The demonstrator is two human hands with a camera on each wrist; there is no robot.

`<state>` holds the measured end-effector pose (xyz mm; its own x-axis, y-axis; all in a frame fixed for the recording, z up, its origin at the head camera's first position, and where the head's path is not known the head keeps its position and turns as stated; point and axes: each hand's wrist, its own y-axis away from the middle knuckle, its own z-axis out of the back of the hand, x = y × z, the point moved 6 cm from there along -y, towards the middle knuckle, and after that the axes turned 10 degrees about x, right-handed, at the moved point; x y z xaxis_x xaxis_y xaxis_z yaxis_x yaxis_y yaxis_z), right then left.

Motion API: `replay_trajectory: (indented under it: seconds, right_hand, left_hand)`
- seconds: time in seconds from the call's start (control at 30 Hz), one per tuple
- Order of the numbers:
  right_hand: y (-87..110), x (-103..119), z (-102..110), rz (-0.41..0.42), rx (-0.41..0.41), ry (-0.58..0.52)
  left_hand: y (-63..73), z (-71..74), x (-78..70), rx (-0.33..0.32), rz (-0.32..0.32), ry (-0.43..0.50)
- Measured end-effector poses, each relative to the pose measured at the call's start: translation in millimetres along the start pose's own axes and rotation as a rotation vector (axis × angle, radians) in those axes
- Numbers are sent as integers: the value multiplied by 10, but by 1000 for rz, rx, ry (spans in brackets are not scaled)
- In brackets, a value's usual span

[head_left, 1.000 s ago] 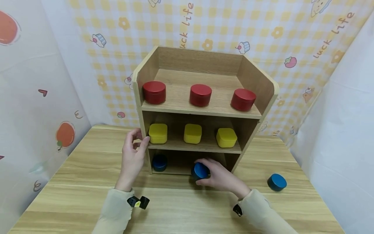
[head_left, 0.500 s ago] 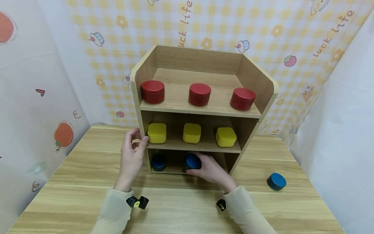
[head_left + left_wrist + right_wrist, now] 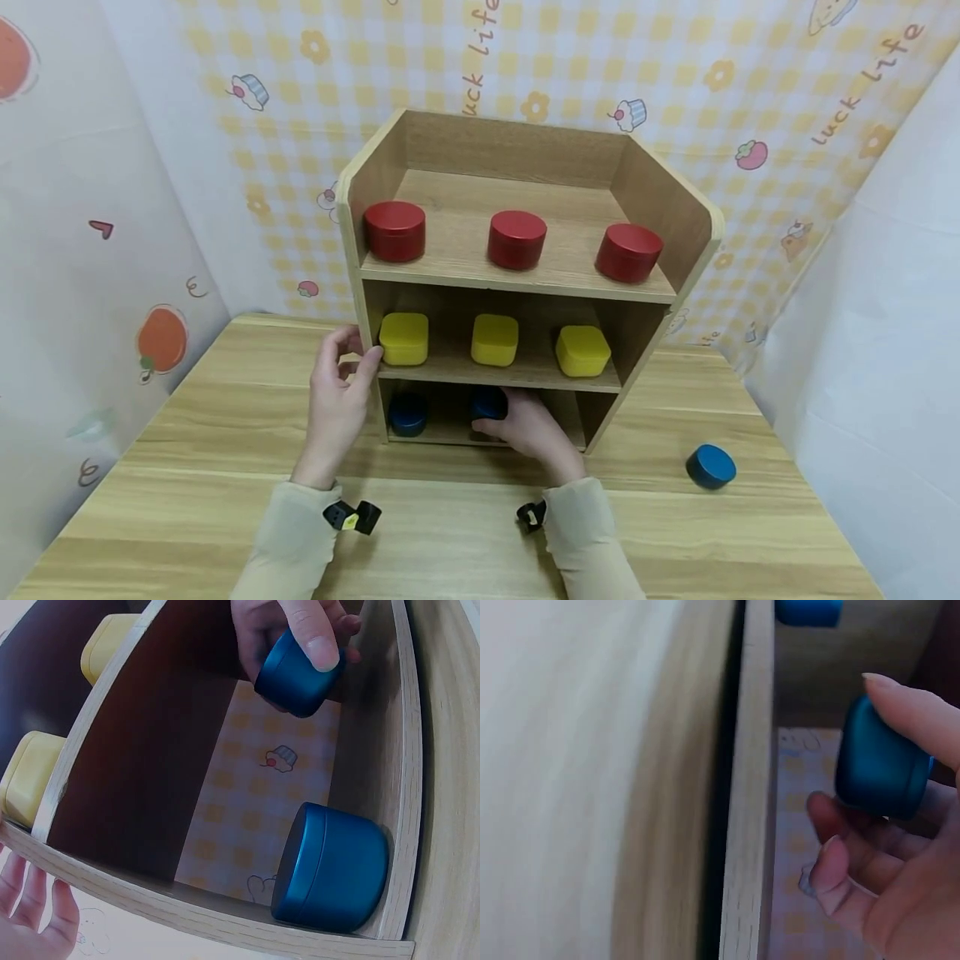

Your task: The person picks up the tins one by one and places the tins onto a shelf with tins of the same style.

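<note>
My right hand holds a round blue tin inside the bottom compartment of the wooden shelf. In the right wrist view the thumb lies along one side of that tin, with fingers on the other side. The left wrist view shows the held tin tilted and raised off the bottom board. Another blue tin stands at the left end of the same compartment. My left hand grips the shelf's left side panel, thumb at its front edge and fingers against the outside.
Three yellow square boxes stand in a row in the middle compartment. Three red round tins line the top. A third blue tin sits on the wooden table to the shelf's right. Patterned cloth hangs behind.
My right hand has carried the blue tin from the bottom compartment's front edge inward and slightly left. The left hand has kept its place on the side panel.
</note>
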<state>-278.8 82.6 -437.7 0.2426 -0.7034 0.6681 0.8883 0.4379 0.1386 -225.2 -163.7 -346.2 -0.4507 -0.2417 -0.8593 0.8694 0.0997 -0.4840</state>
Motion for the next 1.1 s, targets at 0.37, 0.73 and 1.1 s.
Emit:
replay_trajectory:
  seconds: [0.37, 0.73, 1.1]
  right_hand:
    - [2, -87, -51, -32, -11, -71]
    - [-13, -89, -107, -2, -6, -32]
    - [-16, -87, -107, -10, -8, -12]
  left_hand:
    - [6, 19, -237, -5, -15, -6]
    - [-12, 15, 153, 4, -11, 14]
    - [27, -7, -211, -2, -36, -6]
